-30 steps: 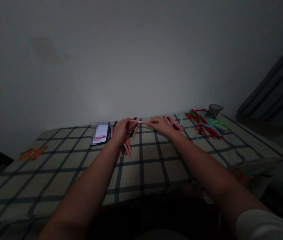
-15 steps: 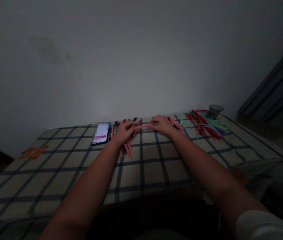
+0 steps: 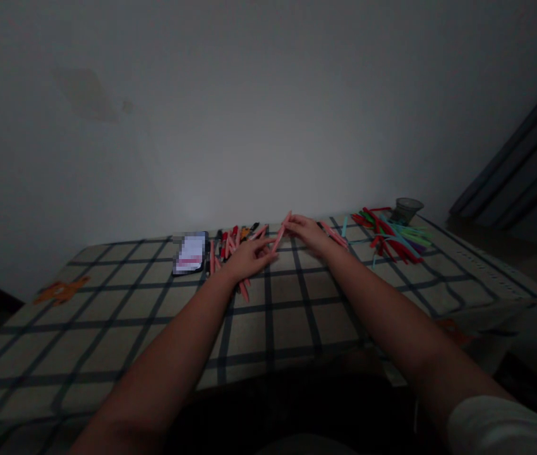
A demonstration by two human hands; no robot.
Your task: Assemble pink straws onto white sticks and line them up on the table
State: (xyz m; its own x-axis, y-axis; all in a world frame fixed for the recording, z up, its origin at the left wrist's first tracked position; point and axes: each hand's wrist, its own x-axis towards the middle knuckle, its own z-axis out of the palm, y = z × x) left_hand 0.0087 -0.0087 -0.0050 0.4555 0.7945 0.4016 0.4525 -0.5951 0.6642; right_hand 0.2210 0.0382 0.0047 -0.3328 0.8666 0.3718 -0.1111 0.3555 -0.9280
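Pinching pink strip [image 3: 280,235] between left hand [image 3: 248,258] and right hand [image 3: 310,232]; pink batch [image 3: 243,289] by far edge, far-right-corner heap [image 3: 392,239] looks untouched.

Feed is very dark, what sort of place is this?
Probably a dim room at home: a checked cloth table against a bare wall, a phone and heaps of coloured strips on it, a curtain at right. The left hand and right hand hold a pink strip.

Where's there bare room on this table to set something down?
Bare cloth between the forearms at the front, and between phone and orange shape. Crowded at the back: pink sticks around left hand and right hand, coloured pile by the cup.
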